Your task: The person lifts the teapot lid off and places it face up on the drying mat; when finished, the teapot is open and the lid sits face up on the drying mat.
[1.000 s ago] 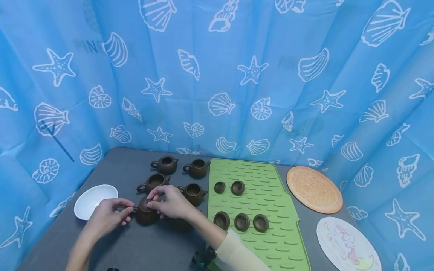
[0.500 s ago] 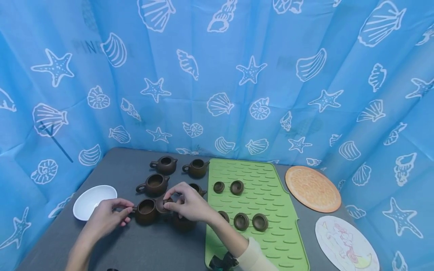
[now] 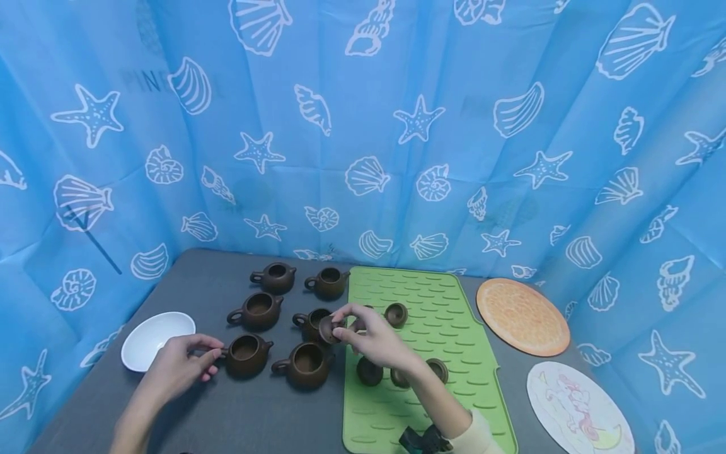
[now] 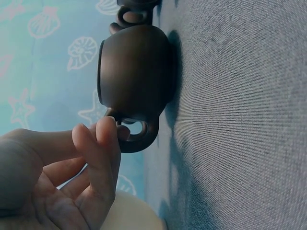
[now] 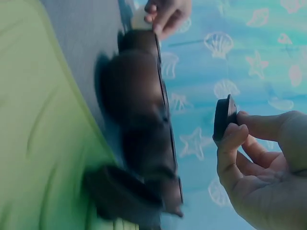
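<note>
My left hand (image 3: pixel 180 364) pinches the handle of a dark brown teapot (image 3: pixel 246 356) that stands lidless on the grey table. The left wrist view shows thumb and fingertips on the loop handle (image 4: pixel 144 142). With my right hand (image 3: pixel 379 337) I pinch a small brown teapot lid (image 3: pixel 328 330) by its knob, held in the air near the mat's left edge. In the right wrist view the lid (image 5: pixel 222 117) is clear of the blurred pots. Several more lidless teapots stand around, including one (image 3: pixel 307 366) right of the held pot. Lids such as this one (image 3: pixel 396 314) lie on the green mat.
The green ridged mat (image 3: pixel 420 416) covers the table's middle right. A white bowl (image 3: pixel 149 340) stands at the left, beside my left hand. Two round flat pieces, one orange-brown (image 3: pixel 524 317) and one white with a drawing (image 3: pixel 581 407), lie at the right. A blue shell-print curtain (image 3: pixel 351 126) hangs behind.
My right hand has lifted the lid off the left-held teapot and carried it rightward toward the mat. The pot's opening now shows. My left hand stays on the handle.
</note>
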Available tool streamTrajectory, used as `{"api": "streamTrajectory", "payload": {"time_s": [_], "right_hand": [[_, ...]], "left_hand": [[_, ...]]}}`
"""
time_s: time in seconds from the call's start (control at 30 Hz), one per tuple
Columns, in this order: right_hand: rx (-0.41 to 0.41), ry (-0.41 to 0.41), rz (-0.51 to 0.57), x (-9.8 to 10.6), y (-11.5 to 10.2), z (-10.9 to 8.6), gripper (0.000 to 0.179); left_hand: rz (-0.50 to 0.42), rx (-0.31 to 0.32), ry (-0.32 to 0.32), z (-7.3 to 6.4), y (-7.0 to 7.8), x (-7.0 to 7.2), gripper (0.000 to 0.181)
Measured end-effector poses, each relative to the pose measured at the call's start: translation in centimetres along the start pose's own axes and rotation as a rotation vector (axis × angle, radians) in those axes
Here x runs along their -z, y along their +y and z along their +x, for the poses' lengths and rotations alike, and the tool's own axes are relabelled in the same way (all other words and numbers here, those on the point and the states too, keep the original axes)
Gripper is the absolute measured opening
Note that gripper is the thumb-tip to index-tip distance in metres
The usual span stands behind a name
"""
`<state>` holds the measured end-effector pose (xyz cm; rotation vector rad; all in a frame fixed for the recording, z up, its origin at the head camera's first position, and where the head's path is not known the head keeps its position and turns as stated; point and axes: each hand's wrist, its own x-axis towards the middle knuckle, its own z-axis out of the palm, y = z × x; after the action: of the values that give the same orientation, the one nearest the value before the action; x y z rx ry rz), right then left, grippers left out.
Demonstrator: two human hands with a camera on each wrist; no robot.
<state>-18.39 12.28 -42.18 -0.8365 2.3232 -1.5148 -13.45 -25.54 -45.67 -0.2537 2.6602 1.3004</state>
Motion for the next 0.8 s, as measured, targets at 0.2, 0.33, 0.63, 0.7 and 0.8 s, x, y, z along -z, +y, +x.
{"api": "streamTrajectory", "payload": {"time_s": [0.2,0.33,0.63,0.7,0.8], "right_hand": [[-0.008,0.023,0.029,2.9,1.0,-1.5,0.040],[-0.018,0.010,0.070,4.6,1.7,-2.2,0.048],[-0.071,0.085,0.147,8.3,3.4,-3.8,0.047],[-0.100,0.129,0.111,9.0,4.1,-4.0,0.050],[-0.124,0.177,0.059,10.0,5.3,-4.4,0.055]], "left_hand": [[0.003,-0.009,0.003,0.0,-0.1,0.0,0.021],[0.007,-0.015,0.002,-0.1,-0.1,0.0,0.022],[0.015,-0.012,0.001,-0.1,-0.1,0.0,0.022],[0.016,-0.010,-0.003,0.0,-0.1,0.0,0.022],[0.017,-0.007,-0.009,0.0,0.0,0.0,0.022]]}}
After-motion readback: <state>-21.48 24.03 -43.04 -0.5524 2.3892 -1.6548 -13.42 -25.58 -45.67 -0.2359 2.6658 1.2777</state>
